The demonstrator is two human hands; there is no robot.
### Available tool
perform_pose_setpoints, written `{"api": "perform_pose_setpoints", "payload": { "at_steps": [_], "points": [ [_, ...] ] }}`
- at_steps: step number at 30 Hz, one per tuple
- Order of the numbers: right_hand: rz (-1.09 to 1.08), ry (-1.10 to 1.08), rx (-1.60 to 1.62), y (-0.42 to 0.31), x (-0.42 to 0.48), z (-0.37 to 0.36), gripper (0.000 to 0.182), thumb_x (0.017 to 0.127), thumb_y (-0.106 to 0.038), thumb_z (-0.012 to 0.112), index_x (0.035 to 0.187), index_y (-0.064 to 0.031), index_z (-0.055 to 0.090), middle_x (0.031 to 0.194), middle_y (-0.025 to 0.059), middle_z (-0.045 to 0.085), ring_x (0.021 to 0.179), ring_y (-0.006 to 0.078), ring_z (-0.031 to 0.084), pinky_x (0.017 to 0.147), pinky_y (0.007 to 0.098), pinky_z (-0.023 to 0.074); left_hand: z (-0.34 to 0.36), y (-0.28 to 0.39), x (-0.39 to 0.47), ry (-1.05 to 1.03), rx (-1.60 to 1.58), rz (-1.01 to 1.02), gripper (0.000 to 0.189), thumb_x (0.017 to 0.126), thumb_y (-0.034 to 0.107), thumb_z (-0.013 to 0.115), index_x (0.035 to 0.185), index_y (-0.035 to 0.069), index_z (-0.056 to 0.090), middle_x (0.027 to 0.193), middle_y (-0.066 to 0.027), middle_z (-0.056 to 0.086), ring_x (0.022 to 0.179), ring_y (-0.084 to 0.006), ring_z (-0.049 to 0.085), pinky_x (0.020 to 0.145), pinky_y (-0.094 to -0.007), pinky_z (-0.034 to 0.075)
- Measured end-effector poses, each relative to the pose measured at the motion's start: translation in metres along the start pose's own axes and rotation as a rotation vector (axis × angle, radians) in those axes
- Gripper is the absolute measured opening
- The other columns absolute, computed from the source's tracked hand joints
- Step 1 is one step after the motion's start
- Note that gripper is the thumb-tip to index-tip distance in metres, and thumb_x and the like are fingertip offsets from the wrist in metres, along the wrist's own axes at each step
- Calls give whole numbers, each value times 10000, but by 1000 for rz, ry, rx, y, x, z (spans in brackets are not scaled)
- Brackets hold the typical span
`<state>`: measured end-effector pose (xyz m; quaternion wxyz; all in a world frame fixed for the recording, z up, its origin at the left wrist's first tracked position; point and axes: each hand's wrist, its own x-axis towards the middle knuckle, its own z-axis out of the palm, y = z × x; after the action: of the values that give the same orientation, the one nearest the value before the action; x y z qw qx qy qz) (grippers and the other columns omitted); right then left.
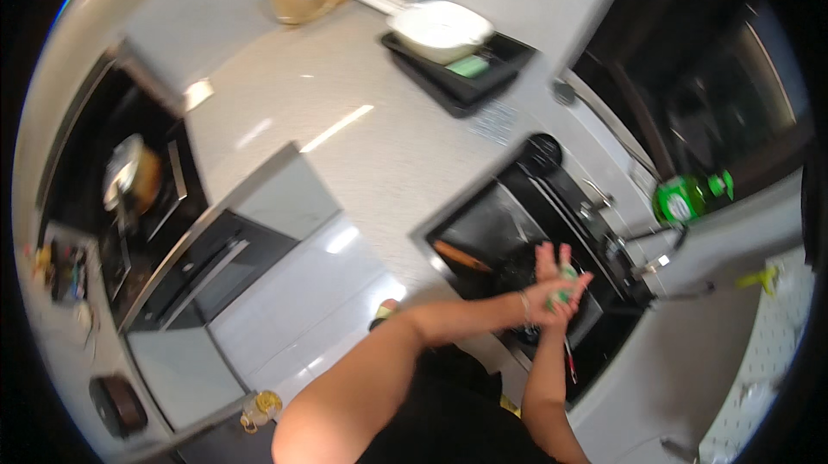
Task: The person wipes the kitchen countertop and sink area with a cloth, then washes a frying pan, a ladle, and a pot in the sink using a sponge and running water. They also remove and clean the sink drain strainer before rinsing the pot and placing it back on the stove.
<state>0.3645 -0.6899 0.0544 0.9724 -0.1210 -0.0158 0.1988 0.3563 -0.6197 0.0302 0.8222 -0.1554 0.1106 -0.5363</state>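
Both hands meet over the black sink [446,231]. My left hand [545,301], with a thin bracelet at its wrist, presses a small green-and-white object [561,292] against my right hand [547,261]. Blur hides what the object is. The right hand's fingers point up past it, and its palm is partly covered. Left of the hands, a long orange-brown item [462,256] lies in the basin. A thin red-and-white item [571,364] is beside my right forearm. The faucet [647,263] stands to the right of the hands.
A green pump bottle [682,200] stands behind the faucet. On the counter [310,95], a white basin [441,27] rests in a black tray [446,85] beside a green block [468,66]. A pot [132,173] sits on the cooktop at left. An oven door [220,270] is below.
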Motion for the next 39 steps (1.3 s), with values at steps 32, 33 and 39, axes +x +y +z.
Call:
{"api": "perform_pose_setpoints", "payload": {
  "at_steps": [32, 33, 39],
  "points": [
    [285, 1117, -353, 19, -36, -40, 469, 759, -467, 640, 988, -69, 543, 846, 43, 596, 840, 236, 576, 806, 337, 450, -45, 16, -11, 1140, 2860, 301, 339, 755, 366, 533, 797, 42, 624, 728, -108, 604, 653, -253, 591, 509, -347, 460],
    [351, 970, -366, 11, -37, -48, 461, 769, -474, 627, 998, -82, 545, 859, 32, 598, 823, 205, 576, 769, 310, 454, -39, 17, -8, 1120, 2888, 344, 353, 756, 374, 531, 806, 38, 630, 737, -113, 611, 663, -260, 597, 516, -353, 467],
    [122, 346, -507, -25, -25, -97, 263, 861, -206, 578, 1073, -61, 525, 951, 39, 591, 824, 156, 568, 723, 277, 480, -11, 32, -27, 1052, 2460, 343, 527, 777, 488, 512, 867, -18, 630, 782, -207, 623, 745, -314, 628, 651, -401, 493]
  ]
}}
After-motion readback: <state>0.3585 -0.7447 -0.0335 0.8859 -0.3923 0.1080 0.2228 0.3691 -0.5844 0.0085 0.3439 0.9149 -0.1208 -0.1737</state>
